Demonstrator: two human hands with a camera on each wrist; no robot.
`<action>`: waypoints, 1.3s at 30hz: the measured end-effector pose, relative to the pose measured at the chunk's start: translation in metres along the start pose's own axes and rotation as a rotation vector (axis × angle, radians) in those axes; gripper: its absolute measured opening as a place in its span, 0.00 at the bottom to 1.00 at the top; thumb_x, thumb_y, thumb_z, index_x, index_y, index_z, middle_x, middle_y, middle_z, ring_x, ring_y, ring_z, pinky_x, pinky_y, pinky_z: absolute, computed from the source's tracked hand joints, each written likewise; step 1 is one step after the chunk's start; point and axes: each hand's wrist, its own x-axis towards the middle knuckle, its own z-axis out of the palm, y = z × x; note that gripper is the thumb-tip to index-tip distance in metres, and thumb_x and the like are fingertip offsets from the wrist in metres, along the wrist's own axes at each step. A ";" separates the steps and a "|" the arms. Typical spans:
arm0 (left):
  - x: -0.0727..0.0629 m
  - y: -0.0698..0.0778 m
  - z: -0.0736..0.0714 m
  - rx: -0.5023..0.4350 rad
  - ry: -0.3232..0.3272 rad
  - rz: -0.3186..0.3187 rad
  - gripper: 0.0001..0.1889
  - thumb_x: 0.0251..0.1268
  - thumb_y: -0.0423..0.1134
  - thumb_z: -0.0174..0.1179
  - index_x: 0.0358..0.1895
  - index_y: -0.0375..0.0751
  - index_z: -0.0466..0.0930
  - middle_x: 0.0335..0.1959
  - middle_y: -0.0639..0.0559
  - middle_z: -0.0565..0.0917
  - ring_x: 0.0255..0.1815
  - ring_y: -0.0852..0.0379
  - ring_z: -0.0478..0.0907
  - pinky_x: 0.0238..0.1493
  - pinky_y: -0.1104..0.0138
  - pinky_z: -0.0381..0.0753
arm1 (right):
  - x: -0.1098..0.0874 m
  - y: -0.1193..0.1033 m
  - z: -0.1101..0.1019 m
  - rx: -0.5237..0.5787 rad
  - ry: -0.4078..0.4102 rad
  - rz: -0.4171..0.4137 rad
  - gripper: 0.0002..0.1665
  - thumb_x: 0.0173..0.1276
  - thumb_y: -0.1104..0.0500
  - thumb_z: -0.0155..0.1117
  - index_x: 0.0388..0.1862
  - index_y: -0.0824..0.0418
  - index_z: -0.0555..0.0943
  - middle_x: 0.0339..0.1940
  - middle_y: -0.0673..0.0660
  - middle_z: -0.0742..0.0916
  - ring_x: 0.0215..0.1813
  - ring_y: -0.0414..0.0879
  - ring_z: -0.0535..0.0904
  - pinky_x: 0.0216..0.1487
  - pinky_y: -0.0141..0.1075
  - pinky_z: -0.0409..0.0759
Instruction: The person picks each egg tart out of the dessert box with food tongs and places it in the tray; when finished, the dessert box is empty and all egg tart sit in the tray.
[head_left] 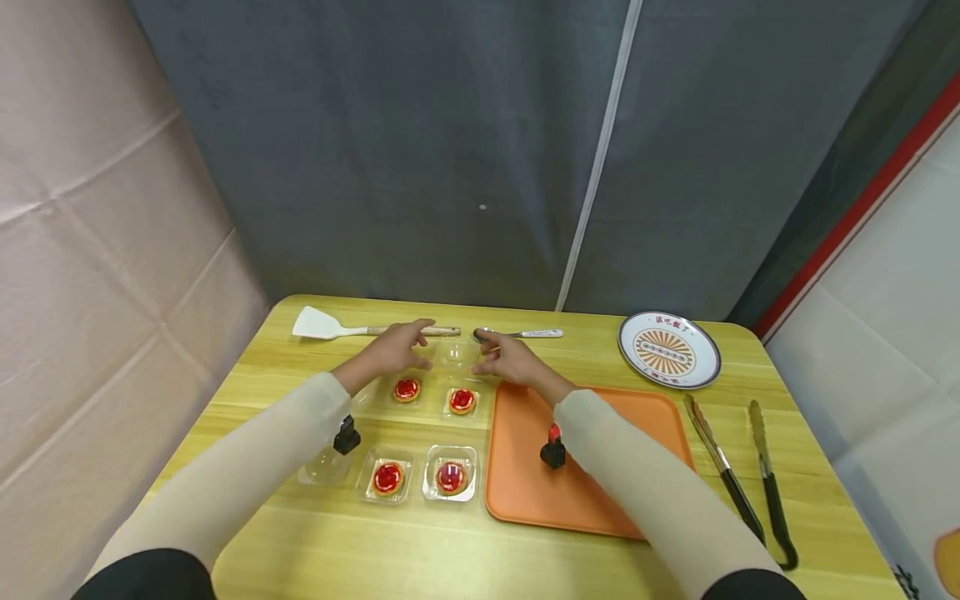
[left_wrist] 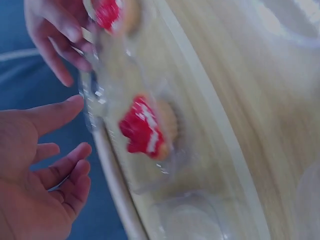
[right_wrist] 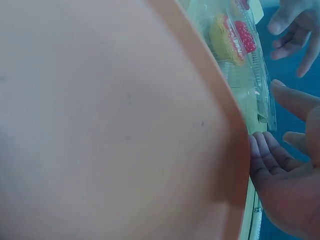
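Note:
Both hands reach over the back of the table, either side of a clear plastic box whose lid [head_left: 456, 352] stands open; a red-topped tart [head_left: 462, 402] sits in it. My left hand [head_left: 393, 348] is left of the lid, its fingers loosely bent with nothing between them, thumb tip close to the plastic in the left wrist view. To the right, my right hand [head_left: 513, 364] holds its thumb and fingers apart near the lid's edge; contact cannot be told. Another tart [head_left: 407, 390] lies in a box by the left hand. Two nearer boxes also hold tarts [head_left: 387, 478] [head_left: 452, 477].
An orange tray [head_left: 517, 492] lies under the right forearm. A white spatula [head_left: 322, 324] and a spoon [head_left: 542, 333] lie along the back. Farther right are a patterned plate [head_left: 669, 351] and black-handled tongs [head_left: 777, 512].

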 end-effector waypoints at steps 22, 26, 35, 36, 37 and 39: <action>-0.137 0.052 0.049 -0.073 0.090 0.085 0.43 0.62 0.51 0.74 0.77 0.39 0.67 0.75 0.37 0.69 0.75 0.35 0.66 0.73 0.39 0.68 | -0.091 -0.006 0.027 0.004 0.043 -0.205 0.44 0.64 0.62 0.78 0.77 0.65 0.69 0.65 0.63 0.81 0.59 0.57 0.78 0.57 0.47 0.85; -0.149 0.052 0.063 -0.077 0.071 0.091 0.46 0.59 0.54 0.74 0.77 0.38 0.66 0.76 0.36 0.69 0.74 0.33 0.67 0.72 0.38 0.68 | -0.112 -0.009 0.036 -0.014 0.026 -0.248 0.44 0.64 0.59 0.78 0.76 0.64 0.70 0.61 0.62 0.81 0.60 0.58 0.79 0.59 0.52 0.83; -0.166 0.047 0.086 0.032 0.078 0.136 0.53 0.50 0.60 0.77 0.77 0.38 0.65 0.75 0.38 0.70 0.71 0.35 0.71 0.68 0.40 0.74 | -0.147 -0.002 0.057 -0.142 -0.021 -0.268 0.44 0.65 0.47 0.77 0.77 0.56 0.71 0.69 0.51 0.79 0.70 0.50 0.74 0.72 0.53 0.74; -0.167 0.047 0.088 0.046 0.081 0.146 0.54 0.49 0.61 0.76 0.77 0.37 0.66 0.75 0.38 0.70 0.71 0.34 0.71 0.68 0.40 0.74 | -0.148 -0.001 0.059 -0.165 -0.024 -0.270 0.45 0.64 0.45 0.77 0.77 0.55 0.71 0.71 0.50 0.78 0.72 0.49 0.73 0.73 0.53 0.73; -0.167 0.046 0.090 0.062 0.085 0.156 0.54 0.49 0.61 0.76 0.77 0.37 0.66 0.75 0.38 0.70 0.71 0.33 0.70 0.68 0.40 0.74 | -0.150 0.000 0.061 -0.180 -0.027 -0.267 0.47 0.63 0.43 0.77 0.77 0.54 0.71 0.72 0.50 0.77 0.73 0.49 0.72 0.73 0.53 0.72; -0.167 0.044 0.093 0.094 0.087 0.174 0.53 0.49 0.62 0.76 0.76 0.36 0.67 0.75 0.37 0.70 0.72 0.31 0.69 0.69 0.39 0.72 | -0.153 0.001 0.065 -0.205 -0.027 -0.268 0.49 0.61 0.41 0.78 0.78 0.53 0.70 0.74 0.51 0.75 0.75 0.50 0.70 0.74 0.54 0.71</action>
